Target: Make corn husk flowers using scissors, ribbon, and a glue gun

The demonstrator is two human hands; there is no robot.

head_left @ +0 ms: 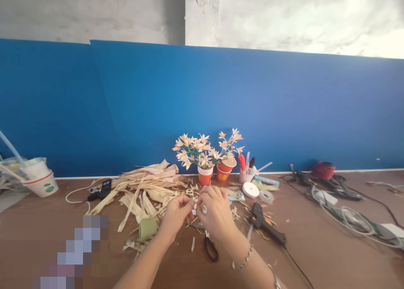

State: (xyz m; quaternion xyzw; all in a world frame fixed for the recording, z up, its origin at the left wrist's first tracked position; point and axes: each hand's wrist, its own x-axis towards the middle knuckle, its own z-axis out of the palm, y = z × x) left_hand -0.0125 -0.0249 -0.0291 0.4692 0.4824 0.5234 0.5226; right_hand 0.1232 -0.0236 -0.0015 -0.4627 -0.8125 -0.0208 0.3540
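Note:
My left hand (175,216) is pinched, thumb against fingers, above the middle of the table. Facing it, my right hand (217,213) has its fingers curled inward, a small gap from the left fingertips. Whatever lies between the fingers is too small or hidden to make out. Just below the hands are black-handled scissors (211,250), their blades partly covered. Behind stand pale husk flowers (200,148) in a red paper cup (205,178), and more blossoms (232,141) by other red cups (223,174). Dry husks (158,175) are heaped left of my hands.
A black glue gun (267,226) with its cord lies at right. Near it are a white spool (251,190), clear tape (266,196) and a pen cup (246,176). A green roll (147,228) sits left. Cables (353,221) sprawl far right; a white tub (42,185) stands far left.

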